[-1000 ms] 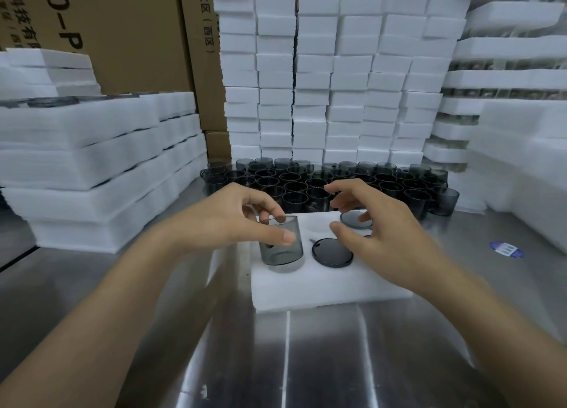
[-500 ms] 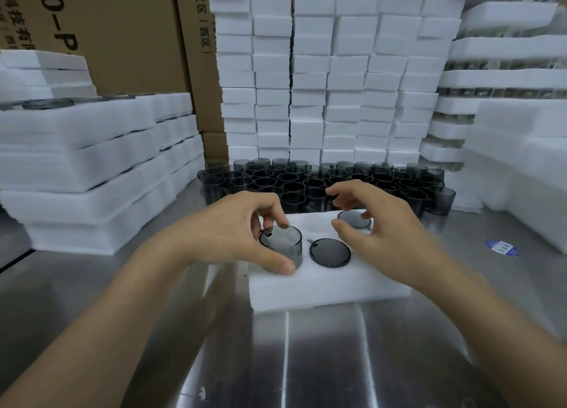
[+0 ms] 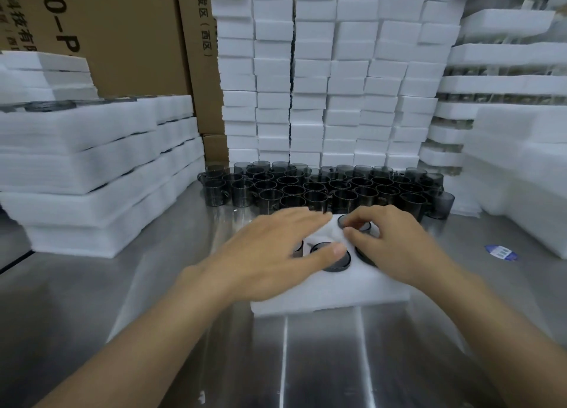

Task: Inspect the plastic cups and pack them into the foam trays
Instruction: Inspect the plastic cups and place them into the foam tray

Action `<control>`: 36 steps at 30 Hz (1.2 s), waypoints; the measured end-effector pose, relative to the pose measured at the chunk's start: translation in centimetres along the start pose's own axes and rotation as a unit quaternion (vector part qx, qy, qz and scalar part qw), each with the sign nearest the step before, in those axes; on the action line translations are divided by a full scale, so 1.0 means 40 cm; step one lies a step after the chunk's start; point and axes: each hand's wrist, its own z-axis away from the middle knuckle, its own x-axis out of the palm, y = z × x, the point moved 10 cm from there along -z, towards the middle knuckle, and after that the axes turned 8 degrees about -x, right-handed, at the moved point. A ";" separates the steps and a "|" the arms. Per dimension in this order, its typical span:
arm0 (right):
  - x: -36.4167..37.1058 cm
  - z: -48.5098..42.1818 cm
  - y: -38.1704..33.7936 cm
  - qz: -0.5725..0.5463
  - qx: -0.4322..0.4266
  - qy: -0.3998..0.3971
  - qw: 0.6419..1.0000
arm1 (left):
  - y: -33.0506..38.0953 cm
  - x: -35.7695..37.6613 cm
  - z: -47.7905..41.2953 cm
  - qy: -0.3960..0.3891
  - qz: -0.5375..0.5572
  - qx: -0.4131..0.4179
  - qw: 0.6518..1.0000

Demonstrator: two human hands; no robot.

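Observation:
A white foam tray (image 3: 331, 291) lies on the steel table in front of me. My left hand (image 3: 276, 254) is spread flat over its left part, the thumb pressing on a dark smoky plastic cup (image 3: 334, 263) sunk into a tray hole. My right hand (image 3: 395, 248) pinches the rim of a second cup (image 3: 352, 223) seated in the tray's far row. A third dark cup (image 3: 363, 257) shows partly under the right palm. Behind the tray stands a dense cluster of loose smoky cups (image 3: 322, 186).
Stacked foam trays (image 3: 92, 168) rise on the left, a wall of foam blocks (image 3: 322, 85) behind, more foam stacks (image 3: 515, 162) on the right. Cardboard boxes (image 3: 129, 33) stand at the back left. A blue sticker (image 3: 500, 252) lies on the steel table (image 3: 306, 361).
My left hand pushed the cup it held down into the tray hole, then let go and flattened over the tray. My right hand closed onto the far cup.

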 end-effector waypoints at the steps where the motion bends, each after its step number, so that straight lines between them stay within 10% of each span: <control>1: 0.001 0.001 0.002 -0.005 0.005 0.000 1.000 | 0.003 0.012 -0.002 -0.006 -0.018 0.002 1.000; 17: -0.015 0.006 0.003 0.041 0.067 0.012 0.997 | -0.005 0.090 -0.020 -0.083 -0.018 0.018 0.996; 24: -0.045 0.030 -0.013 0.144 0.106 0.029 0.983 | -0.135 -0.109 -0.123 0.070 0.328 -0.025 0.942; 36: -0.040 0.031 -0.004 0.088 0.093 0.043 0.991 | -0.221 -0.024 -0.362 -0.015 -0.026 -0.179 0.983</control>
